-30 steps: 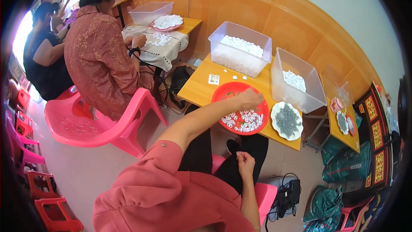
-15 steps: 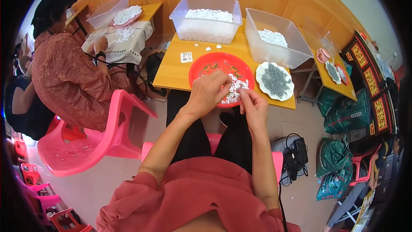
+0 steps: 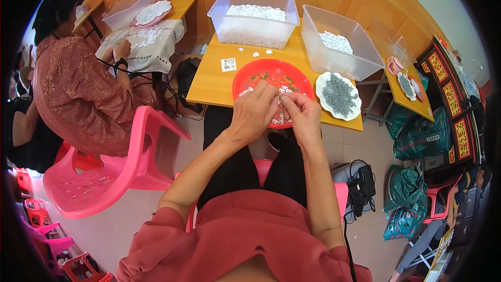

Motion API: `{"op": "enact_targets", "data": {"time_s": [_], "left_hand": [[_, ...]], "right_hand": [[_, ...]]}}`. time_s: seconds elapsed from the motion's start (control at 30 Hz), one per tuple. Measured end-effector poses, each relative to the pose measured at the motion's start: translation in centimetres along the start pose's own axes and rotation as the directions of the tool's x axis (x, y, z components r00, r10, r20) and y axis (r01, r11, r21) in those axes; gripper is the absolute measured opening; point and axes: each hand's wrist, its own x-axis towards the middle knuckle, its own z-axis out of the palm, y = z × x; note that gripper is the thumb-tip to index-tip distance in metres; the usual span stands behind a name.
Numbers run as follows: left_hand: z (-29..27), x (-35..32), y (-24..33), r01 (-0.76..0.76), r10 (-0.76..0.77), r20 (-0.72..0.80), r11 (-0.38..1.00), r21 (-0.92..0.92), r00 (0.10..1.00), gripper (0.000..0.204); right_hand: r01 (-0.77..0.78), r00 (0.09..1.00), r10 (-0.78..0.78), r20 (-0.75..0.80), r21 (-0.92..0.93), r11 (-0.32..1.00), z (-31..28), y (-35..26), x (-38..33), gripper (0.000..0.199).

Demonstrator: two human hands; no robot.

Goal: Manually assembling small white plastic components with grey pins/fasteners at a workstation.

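Observation:
Over the front of a round red tray (image 3: 245, 70), my left hand (image 3: 254, 114) and my right hand (image 3: 304, 120) meet at the fingertips. Both are closed in a pinch, with what looks like a small white plastic piece between them, mostly covered by the fingers. Flat white pieces with dark holes (image 3: 282, 120) lie in the tray around and below my hands. Right of the tray, a white scalloped plate (image 3: 322, 84) carries a heap of small grey parts (image 3: 339, 95).
Two clear plastic bins (image 3: 254, 36) (image 3: 347, 65) of white pieces stand at the back of the wooden table (image 3: 209, 91). Loose white pieces and a square card (image 3: 228, 65) lie before them. A person (image 3: 86, 91) works at the left, beside a pink chair (image 3: 130, 162). Green bags (image 3: 425, 136) stand right.
My right hand has moved up and in toward my left, so the fingertips now meet. The whole view has shifted slightly. The person at left has moved their hands a little.

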Motion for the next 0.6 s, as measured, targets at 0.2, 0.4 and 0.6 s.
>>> {"op": "enact_targets", "data": {"time_s": [0.2,0.4,0.6], "left_hand": [[2.7,-3.1,-1.8,0.518,-0.515,0.185,0.636,-0.572,0.837,0.012],[2.1,-3.8,-2.9,0.606,-0.551,0.293,0.56,-0.565,0.782,0.013],[0.4,-3.1,-1.7,0.214,-0.214,-0.01,0.977,0.016,0.977,0.009]], "right_hand": [[0.511,0.808,-0.582,0.091,-0.599,0.616,2.2,1.6,0.4,0.01],[0.409,0.876,-0.481,-0.008,-0.514,0.754,2.8,3.9,0.4,0.012],[-0.029,0.998,0.024,-0.057,-0.099,0.995,2.3,2.6,1.1,0.016]]}}
